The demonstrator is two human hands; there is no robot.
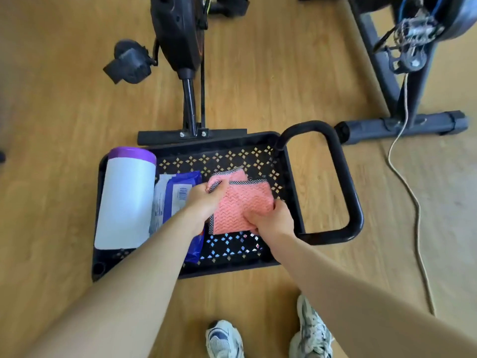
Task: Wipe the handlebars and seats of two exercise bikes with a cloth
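Nearest the camera, two pale sneakers [268, 337] stand on the wooden floor [64, 112], just short of the near edge of a black perforated basket [232, 267] that also sits on the floor. Both bare forearms reach forward over that near edge into the basket.

The right hand [271, 219] is curled round the near right corner of a pink cloth [245, 202], its fingers bunched into the fabric. The left hand [206, 200] pinches the cloth's far left corner, where the checked black-and-white trim shows between the fingers. The cloth, folded in layers with that trim along its edges, lies in the right half of the basket, against the patterned bottom.

Under the left forearm, in the middle of the basket, lies a blue packet [180, 192] with a white barcode label. Along the basket's left edge a white canister with a purple lid [126, 197] lies on its side, the lid pointing to the far edge. A black loop handle [346, 187] sticks out from the basket's right edge.

Just beyond the far edge stands the foot bar of a black exercise bike [178, 34], its post rising to the housing, a strapped pedal [127, 62] on its left. At the far right stands a second exercise bike [402, 73] with a dark frame, and a pale cord [413, 202] trails from it across the floor.
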